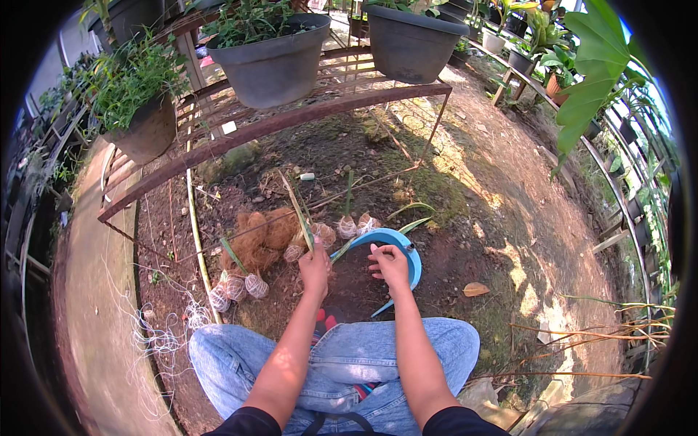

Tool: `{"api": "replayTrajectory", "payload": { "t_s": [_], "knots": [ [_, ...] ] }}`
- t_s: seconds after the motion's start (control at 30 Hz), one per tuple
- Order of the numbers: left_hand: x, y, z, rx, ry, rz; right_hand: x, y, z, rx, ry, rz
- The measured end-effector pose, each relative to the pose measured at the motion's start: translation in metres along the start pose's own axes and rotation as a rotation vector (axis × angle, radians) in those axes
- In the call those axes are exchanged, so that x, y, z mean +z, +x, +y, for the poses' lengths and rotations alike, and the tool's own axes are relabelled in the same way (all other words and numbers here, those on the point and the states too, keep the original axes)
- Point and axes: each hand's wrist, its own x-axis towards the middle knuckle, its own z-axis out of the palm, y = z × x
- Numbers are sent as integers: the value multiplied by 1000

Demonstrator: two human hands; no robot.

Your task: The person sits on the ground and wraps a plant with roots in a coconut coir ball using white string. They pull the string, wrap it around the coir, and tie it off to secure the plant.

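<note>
My left hand [315,268] is closed on the lower part of a long green leaf cutting [297,210], which points up and away. Just right of it, my right hand [390,267] hovers with bent, parted fingers over a blue plastic basin [415,261] of dark soil. No object shows in its fingers. Several string-wrapped balls lie on the ground: some [256,285] left of my left hand, others [347,227] beyond the basin, a few with green leaves standing in them. Brown coconut fibre [264,234] is heaped beyond my left hand.
A rusty metal rack [272,124] with large grey planters [270,68] stands ahead over the ground. Loose white string [163,335] lies tangled at the left, near a concrete strip [98,272]. A dry leaf [475,289] lies right of the basin; thin brown stems [594,332] stick in at the right.
</note>
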Motion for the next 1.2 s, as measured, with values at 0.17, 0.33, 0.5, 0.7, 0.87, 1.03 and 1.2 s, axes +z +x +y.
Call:
{"api": "replayTrajectory", "payload": {
  "t_s": [0.17,0.33,0.5,0.7,0.87,1.03,1.2],
  "knots": [
    [7,-7,-6,-219,130,-29,-30,33,40,-23,-384,220],
    [-14,3,-63,-50,462,78,-20,36,59,16,-793,145],
    [-26,8,-80,-176,300,-123,-29,44,88,36,-911,99],
    [-25,10,-83,-184,291,-250,-9,37,108,-96,-1013,-68],
    [-10,-5,-64,-267,363,-292,-15,49,131,-150,-1020,-129],
    [-14,-6,-54,-343,328,-266,-13,55,134,-5,-792,-137],
    [-20,1,-64,-384,290,-205,-16,61,106,213,-233,-49]
  ]
}}
